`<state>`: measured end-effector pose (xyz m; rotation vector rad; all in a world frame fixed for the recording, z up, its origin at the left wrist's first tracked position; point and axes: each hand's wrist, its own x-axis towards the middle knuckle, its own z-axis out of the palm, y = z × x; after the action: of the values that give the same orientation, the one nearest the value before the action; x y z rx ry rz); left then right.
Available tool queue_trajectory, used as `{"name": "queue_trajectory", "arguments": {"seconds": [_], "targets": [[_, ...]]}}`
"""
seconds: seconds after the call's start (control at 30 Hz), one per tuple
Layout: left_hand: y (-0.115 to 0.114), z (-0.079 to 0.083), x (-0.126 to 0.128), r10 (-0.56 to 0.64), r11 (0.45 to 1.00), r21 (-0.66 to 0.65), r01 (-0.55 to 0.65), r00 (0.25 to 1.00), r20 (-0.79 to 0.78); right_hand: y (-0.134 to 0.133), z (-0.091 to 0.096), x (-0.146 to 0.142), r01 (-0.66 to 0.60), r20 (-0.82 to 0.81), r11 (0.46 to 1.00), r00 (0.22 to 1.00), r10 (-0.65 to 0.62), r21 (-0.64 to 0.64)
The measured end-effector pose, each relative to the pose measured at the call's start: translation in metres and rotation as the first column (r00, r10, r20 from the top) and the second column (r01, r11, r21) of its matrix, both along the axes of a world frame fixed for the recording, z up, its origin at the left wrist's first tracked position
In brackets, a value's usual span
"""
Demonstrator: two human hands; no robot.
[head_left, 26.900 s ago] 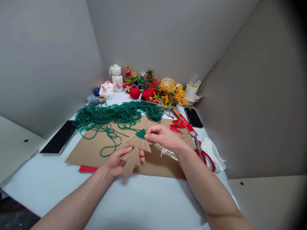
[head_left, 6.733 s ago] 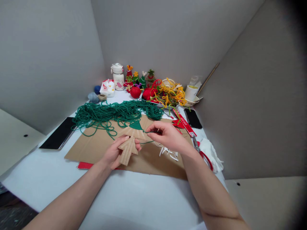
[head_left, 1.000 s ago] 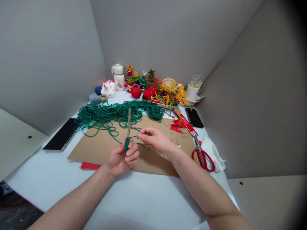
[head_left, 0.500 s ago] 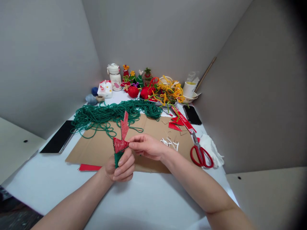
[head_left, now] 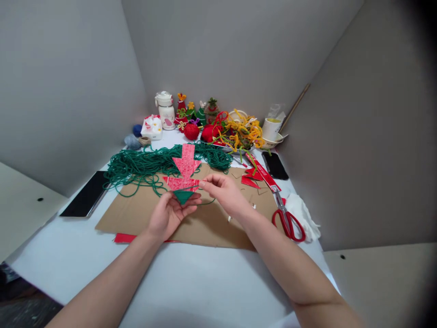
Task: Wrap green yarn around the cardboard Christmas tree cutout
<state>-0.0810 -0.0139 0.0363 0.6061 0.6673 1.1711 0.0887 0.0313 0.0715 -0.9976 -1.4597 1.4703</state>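
A red cardboard tree shape point(head_left: 187, 166) is held upside down above the brown cardboard sheet, its narrow tip wrapped in green yarn point(head_left: 183, 197). My left hand point(head_left: 170, 210) grips the wrapped tip from below, thumb on the near face and fingers behind it. Pinched between the thumb and fingers of my right hand point(head_left: 221, 189) is a strand of green yarn, drawn across the shape at its right edge. Part of the strand loops below my right hand. Beyond the shape lies a loose heap of green yarn point(head_left: 143, 166).
Brown cardboard point(head_left: 133, 214) covers the table's middle. Red-handled scissors point(head_left: 287, 218), a white tissue point(head_left: 302, 214) and a phone point(head_left: 275, 165) lie right; a black tablet point(head_left: 85, 196) lies left. Behind stand a white bottle point(head_left: 166, 111), yarn ornaments and a pile of yellow yarn point(head_left: 244, 132).
The cardboard shape has turned from edge-on to face-on and risen slightly. My left hand has opened from a fist to a flatter grip. My right hand has moved up and right with the strand.
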Motion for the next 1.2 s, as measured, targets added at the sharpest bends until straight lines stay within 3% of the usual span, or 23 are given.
{"name": "queue_trajectory", "arguments": {"seconds": [0.13,0.33,0.53,0.77,1.03,1.2], "targets": [[-0.002,-0.002,0.008,0.138,0.989,0.08,-0.128,0.981,-0.14,0.007,-0.003,0.004,0.085,0.145,0.987,0.984,-0.105,0.14],[0.0,-0.008,0.015,0.311,0.947,0.004,-0.32,0.917,-0.25,0.005,-0.006,0.002,0.013,0.198,0.98,0.979,-0.054,0.2],[0.001,-0.009,0.014,0.393,0.916,0.02,-0.401,0.888,-0.24,0.008,-0.015,0.003,0.008,0.307,0.968,0.948,-0.087,0.25],[0.001,-0.008,0.014,0.392,0.916,0.02,-0.4,0.885,-0.253,0.007,-0.016,0.002,-0.013,0.358,0.95,0.928,-0.105,0.311],[0.0,-0.007,0.013,0.393,0.916,0.006,-0.401,0.894,-0.215,0.006,-0.012,0.002,-0.023,0.327,0.969,0.943,-0.06,0.245],[-0.001,-0.008,0.013,0.406,0.912,0.025,-0.41,0.892,-0.2,0.003,-0.01,-0.003,-0.088,0.25,0.991,0.966,0.06,0.102]]}}
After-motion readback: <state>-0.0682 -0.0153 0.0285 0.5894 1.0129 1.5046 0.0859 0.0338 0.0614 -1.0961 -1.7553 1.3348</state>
